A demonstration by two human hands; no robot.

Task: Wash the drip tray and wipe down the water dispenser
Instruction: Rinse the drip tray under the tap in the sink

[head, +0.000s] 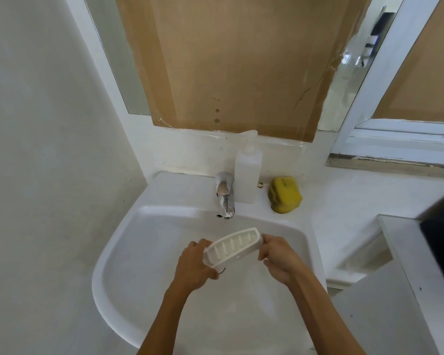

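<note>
Fingers (207,244) of the left hand (194,265) and right hand (280,257) clamp opposite ends of the tilted white drip tray (232,245), held over the sink (128,252) below the tap (225,198).

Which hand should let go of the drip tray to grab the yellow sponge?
The right hand, probably. The sponge sits on the ledge right of the tap, on that hand's side. The left hand grips the drip tray at its other end and could keep holding it.

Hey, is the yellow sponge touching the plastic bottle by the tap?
Apart. The head view shows bare white ledge between the yellow sponge and the plastic bottle.
</note>
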